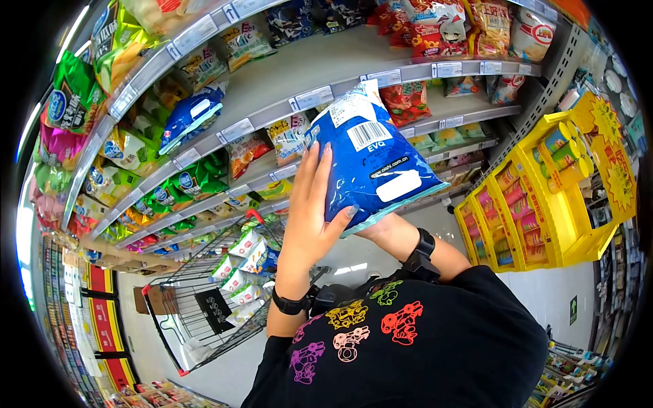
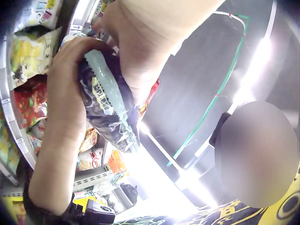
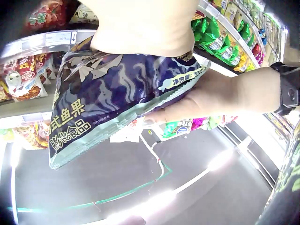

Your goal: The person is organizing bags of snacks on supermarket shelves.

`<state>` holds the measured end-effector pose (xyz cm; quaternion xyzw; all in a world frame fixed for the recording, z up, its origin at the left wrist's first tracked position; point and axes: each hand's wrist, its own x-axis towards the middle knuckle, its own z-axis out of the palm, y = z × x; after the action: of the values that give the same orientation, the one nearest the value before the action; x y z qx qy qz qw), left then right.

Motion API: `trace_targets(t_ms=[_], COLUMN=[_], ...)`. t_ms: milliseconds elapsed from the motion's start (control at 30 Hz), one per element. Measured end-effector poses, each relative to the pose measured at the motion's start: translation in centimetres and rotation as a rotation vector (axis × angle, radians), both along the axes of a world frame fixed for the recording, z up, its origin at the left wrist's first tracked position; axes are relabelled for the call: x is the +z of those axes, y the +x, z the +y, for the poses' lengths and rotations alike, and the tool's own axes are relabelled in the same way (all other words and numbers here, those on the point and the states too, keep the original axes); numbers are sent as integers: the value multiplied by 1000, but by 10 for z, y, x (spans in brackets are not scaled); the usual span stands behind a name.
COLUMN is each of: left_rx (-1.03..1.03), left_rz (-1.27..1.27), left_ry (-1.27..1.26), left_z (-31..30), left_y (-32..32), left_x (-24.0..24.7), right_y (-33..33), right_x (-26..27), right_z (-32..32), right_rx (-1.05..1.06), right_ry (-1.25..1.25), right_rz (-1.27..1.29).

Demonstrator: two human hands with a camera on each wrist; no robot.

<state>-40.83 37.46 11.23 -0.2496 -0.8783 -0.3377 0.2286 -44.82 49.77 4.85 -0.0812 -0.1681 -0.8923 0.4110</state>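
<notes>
A blue puffed-snack bag (image 1: 347, 180) is held up between both hands in front of the shelves, its back with a barcode facing up in the head view. My left hand (image 1: 304, 217) grips its near left side, fingers along the back face and thumb at the sealed edge. From beneath, my right hand (image 1: 382, 228) supports the bag, mostly hidden by it in the head view. In the left wrist view the right hand (image 2: 70, 61) curls around the bag's side. The right wrist view shows the dark printed front of the bag (image 3: 117, 89).
Curved shelves (image 1: 326, 95) with several snack bags stand ahead. Another blue bag (image 1: 192, 115) lies on a shelf to the left. A shopping cart (image 1: 204, 299) with several bags in it stands at lower left. On the right is a yellow display stand (image 1: 537, 197) of canisters.
</notes>
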Motion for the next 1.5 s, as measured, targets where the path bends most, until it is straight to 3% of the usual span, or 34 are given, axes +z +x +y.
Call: trace_targets(t_ms=[600,767,967,1133,1167,1233,1500], left_rx=[2,-3,11,-37,-65,-301,-454], left_rz=[4,-5,-66,-155,-249,-487,-780], left_ry=[-18,2,-71,316,443,940,1102], left_z=[7,3,-6,-13,-15,-11,-43], left_y=[2,3,9,2,1,5,5], left_x=[-4,-6,-18,-55,-67,-64,-95], right_y=[6,8,9,8,7,8,8], right_x=[0,-10,-34,-48,-50,-54,-57], right_z=[13,17,30,39,38,37,26], right_rx=[-104,-167,-275,-339,-346,-366,-430], right_ry=[56,236,645,908,944,1004,1168], right_rz=[80,112,224,326,343,369,432])
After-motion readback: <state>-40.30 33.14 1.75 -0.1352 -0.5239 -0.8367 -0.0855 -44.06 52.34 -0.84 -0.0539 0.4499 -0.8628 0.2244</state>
